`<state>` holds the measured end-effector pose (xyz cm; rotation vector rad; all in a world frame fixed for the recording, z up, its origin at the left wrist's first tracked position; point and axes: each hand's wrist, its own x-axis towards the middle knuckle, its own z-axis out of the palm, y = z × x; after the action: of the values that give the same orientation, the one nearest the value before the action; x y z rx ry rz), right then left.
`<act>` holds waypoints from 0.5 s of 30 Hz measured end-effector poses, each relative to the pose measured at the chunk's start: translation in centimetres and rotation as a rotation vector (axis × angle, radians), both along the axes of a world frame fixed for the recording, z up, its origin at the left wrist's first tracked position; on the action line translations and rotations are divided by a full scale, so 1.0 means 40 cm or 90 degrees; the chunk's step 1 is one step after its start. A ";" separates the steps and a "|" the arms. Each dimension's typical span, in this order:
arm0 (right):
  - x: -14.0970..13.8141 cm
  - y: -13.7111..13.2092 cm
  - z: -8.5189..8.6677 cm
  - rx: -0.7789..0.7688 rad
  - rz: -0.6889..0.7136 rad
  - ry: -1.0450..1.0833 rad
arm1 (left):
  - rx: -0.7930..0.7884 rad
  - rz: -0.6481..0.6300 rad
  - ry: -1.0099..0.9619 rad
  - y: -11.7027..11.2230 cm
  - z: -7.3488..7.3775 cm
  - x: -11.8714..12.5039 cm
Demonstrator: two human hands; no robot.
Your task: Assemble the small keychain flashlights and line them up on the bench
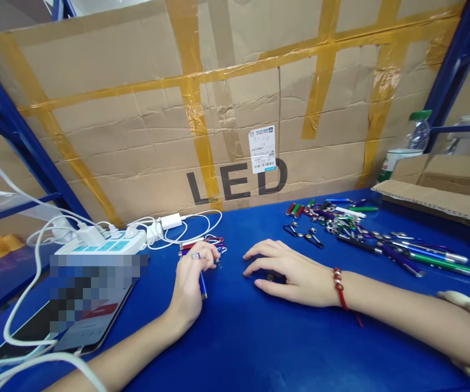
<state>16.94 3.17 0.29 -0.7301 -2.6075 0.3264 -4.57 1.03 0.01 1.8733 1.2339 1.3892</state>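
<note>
My left hand (190, 280) is closed around a slim blue metallic tube (203, 287), which looks like a small keychain flashlight; its lower end sticks out below the palm. Just behind those fingers lie a red tube (185, 246) and a purple one, with small carabiner clips (214, 239) at their ends. My right hand (288, 271) hovers over or rests on the blue table (239, 337), palm down, fingers apart. Beneath its palm is a dark object (273, 276), mostly hidden, whose kind I cannot make out.
Toward the right lies a loose pile of keychain flashlights and clips (341, 220), with longer pen-like tubes (439, 264). An open cardboard box (431, 201) and a bottle (406, 144) stand behind. On the left are a power strip (116, 245), white cables and phones (100, 321). A large carton (153, 147) walls the back.
</note>
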 end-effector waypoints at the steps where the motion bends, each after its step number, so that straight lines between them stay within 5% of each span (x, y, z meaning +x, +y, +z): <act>1: 0.000 0.000 0.000 0.003 0.000 0.002 | -0.002 -0.013 0.029 -0.004 0.002 0.001; 15: -0.002 -0.001 0.003 0.002 0.009 -0.001 | -0.046 -0.029 0.084 -0.012 0.011 0.010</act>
<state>16.88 3.13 0.41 -0.7111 -2.6149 0.3261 -4.17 0.54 0.44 1.9563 1.2785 1.1976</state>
